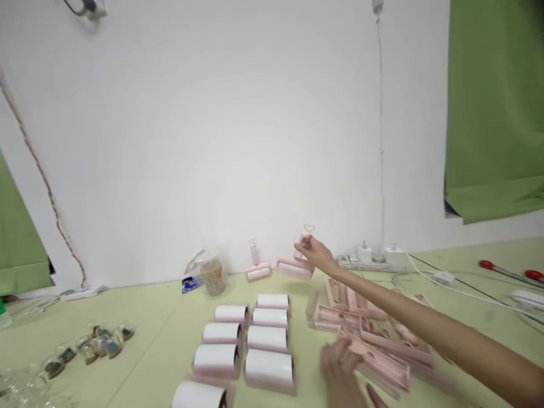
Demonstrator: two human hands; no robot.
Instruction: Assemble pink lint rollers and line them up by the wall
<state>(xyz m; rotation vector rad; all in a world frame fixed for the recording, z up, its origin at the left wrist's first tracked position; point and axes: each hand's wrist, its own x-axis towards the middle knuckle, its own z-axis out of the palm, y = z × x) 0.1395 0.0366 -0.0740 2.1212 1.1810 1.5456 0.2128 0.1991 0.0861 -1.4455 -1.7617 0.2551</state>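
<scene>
My right hand (317, 255) reaches far across the pale table (161, 323) and is closed round the handle of a pink lint roller (297, 263) near the wall. Another assembled pink lint roller (257, 266) stands just to its left. My left hand (342, 374) hovers low at the front, blurred, over a pile of pink handle parts (374, 334); its fingers look spread. Several white rolls on pink holders (250, 343) lie in two rows in the middle.
A clear bag with a brown roll (210, 272) sits by the wall. Small shiny glass pieces (96, 343) lie at the left. A power strip with chargers (374, 258) and cables run at the right, with red-handled tools (510, 273) beyond. Green cloth (495, 107) hangs on the wall.
</scene>
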